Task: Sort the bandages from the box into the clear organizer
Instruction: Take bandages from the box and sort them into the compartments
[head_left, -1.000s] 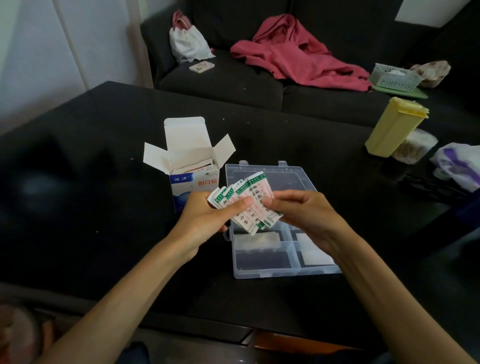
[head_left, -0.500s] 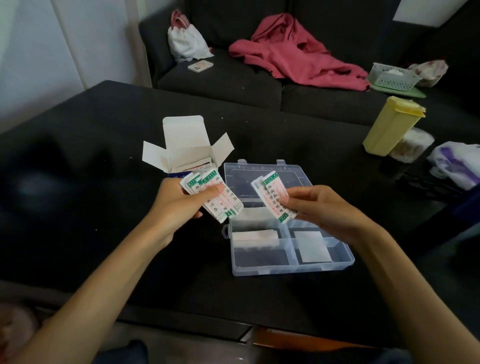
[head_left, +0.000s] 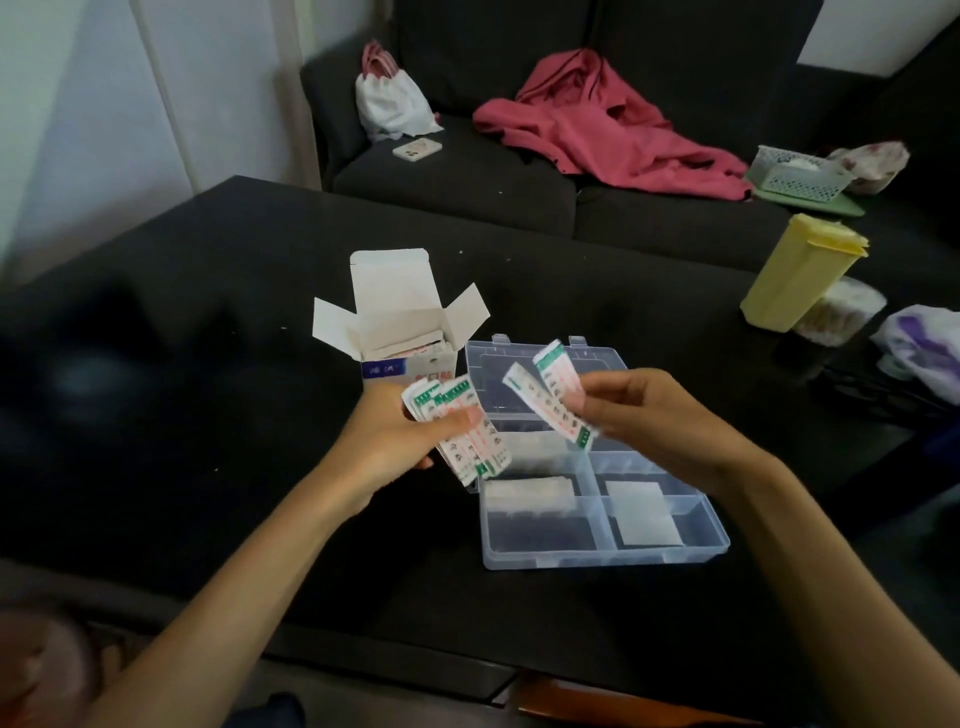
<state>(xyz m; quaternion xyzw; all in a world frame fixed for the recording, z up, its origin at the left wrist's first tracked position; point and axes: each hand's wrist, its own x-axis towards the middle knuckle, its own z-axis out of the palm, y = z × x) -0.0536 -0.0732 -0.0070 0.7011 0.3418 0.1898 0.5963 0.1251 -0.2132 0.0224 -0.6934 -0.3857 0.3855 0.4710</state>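
A white and blue bandage box (head_left: 402, 332) stands open on the black table, with more strips inside. To its right lies the clear organizer (head_left: 691, 548), lid open; white pads sit in two of its compartments. My left hand (head_left: 387, 441) pinches a fan of several white-and-green bandage strips (head_left: 467, 441) between box and organizer. My right hand (head_left: 660, 415) pinches two or three bandage strips (head_left: 550, 397) above the organizer's far half.
A yellow container (head_left: 800, 273) and a clear jar (head_left: 836, 312) stand at the table's right, beside a plastic bag (head_left: 924, 353). Behind the table is a dark sofa with a pink garment (head_left: 613, 130), a white bag (head_left: 392, 101), a phone (head_left: 415, 149) and a basket (head_left: 797, 174).
The single fan held by both hands has split: my right hand pulled a few strips to the right over the organizer, while my left hand kept the others and drew back left.
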